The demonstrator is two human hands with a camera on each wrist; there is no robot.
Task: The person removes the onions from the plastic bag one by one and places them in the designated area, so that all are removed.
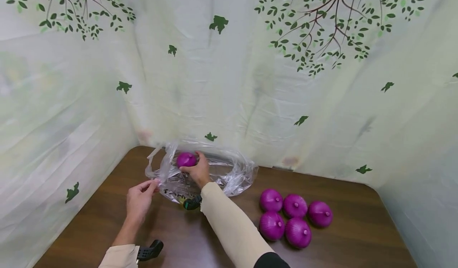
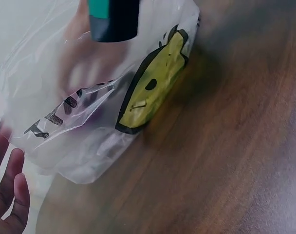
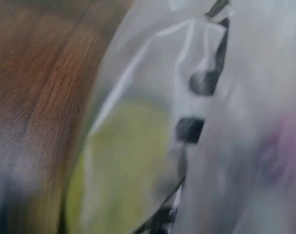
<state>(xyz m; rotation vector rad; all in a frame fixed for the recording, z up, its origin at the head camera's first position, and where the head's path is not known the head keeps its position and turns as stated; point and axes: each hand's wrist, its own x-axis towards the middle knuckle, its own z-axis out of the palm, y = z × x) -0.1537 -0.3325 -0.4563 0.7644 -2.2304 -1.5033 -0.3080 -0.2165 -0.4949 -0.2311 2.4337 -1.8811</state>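
Observed from the head view, left to right. The left hand (image 1: 138, 199) sits at the near left edge of the clear plastic bag (image 1: 229, 176), thumb and fingertips pinched together on the bag's rim, holding that edge up off the wooden table (image 1: 358, 228). In the left wrist view the fingers (image 2: 11, 190) appear at the lower left corner, lying loosely side by side against the film; the pinch itself is out of that frame.

The bag lies crumpled and open-mouthed at the back of the table, against the leaf-printed backdrop (image 1: 322, 101). Its film carries a yellow and black printed figure (image 2: 153, 83) and black lettering, both pressed close to the table surface in the left wrist view.

The right hand (image 1: 198, 171) is inside the bag's mouth, fingers curled around one purple onion (image 1: 186, 159), which sits within the bag at its rear left. The right wrist view is heavily blurred; it shows only film, a yellow patch and a faint pink smear, and the grip cannot be confirmed from it.

To the right of the bag, well apart from both hands, five purple onions (image 1: 294, 217) rest on the table in a tight cluster, three behind and two in front, neighbours touching or nearly so.
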